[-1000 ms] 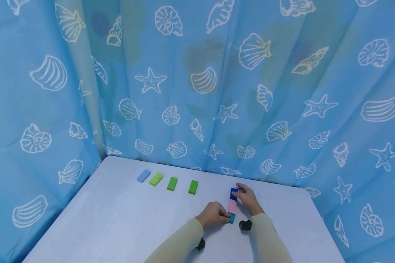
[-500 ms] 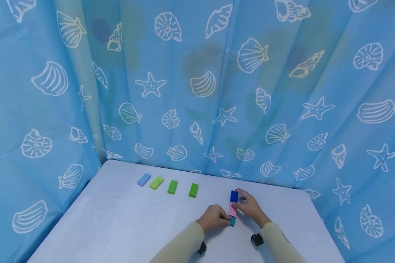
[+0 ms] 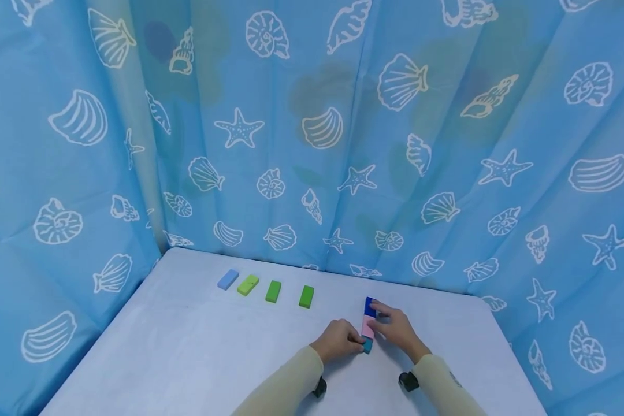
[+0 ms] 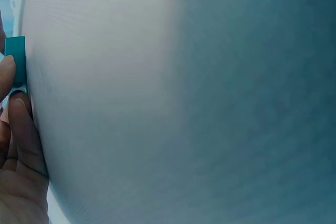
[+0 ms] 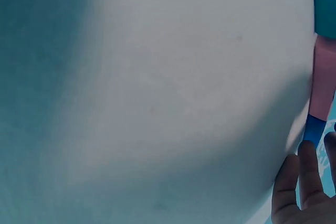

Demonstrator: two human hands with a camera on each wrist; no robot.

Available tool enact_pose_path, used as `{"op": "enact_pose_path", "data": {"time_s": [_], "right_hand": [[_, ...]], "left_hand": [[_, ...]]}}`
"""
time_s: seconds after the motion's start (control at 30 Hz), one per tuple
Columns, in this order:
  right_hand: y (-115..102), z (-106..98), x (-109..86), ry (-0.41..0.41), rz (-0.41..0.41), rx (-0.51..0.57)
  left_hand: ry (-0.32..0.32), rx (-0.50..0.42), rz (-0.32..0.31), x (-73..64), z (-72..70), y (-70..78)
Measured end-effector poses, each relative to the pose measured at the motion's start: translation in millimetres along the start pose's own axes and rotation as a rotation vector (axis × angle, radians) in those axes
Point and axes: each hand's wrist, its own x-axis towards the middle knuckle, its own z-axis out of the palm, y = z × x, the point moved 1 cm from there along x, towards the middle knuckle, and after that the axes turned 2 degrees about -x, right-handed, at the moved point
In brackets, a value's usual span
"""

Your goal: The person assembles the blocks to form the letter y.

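- Row of three blocks on the white table (image 3: 187,346), head view: blue block (image 3: 370,307) farthest from the person, pink block (image 3: 367,327) between, teal block (image 3: 367,346) nearest; set end to end.
- Same view: left hand (image 3: 338,340) pinches the teal block. Right hand (image 3: 399,329) has thumb and forefinger spread, thumb by the pink block, forefinger at the blue block.
- Same view, apart to the left: light-blue block (image 3: 228,279), yellow-green block (image 3: 248,285), two green blocks (image 3: 273,292).
- Left wrist view: thumb lies on the teal block's face, a finger at its lower end; contact behind hidden.
- Right wrist view: teal, pink and blue in line; fingers extended near the blue end, slightly apart. Firmness of contact: cannot tell.
- Judgement: step in hand looks like truing up the row. Next move seems to call for light, steady pressure along the line, keeping the joints closed, before letting go of the teal block.
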Motion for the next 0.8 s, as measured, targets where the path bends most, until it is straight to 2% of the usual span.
{"op": "enact_pose_path", "data": {"time_s": [0.3, 0.67, 0.8], "right_hand": [[-3, 2, 5.4, -0.030, -0.019, -0.142], [-6, 1, 2.9, -0.029, 0.036, -0.108], [-4, 2, 2.8, -0.025, 0.047, -0.096]], "left_hand": [[0.014, 0.007, 0.003, -1.7, -0.6, 3.4], [0.002, 0.018, -0.017, 1.1, -0.9, 11.1], [0.004, 0.007, -0.047, 1.6, 0.2, 12.1]]}}
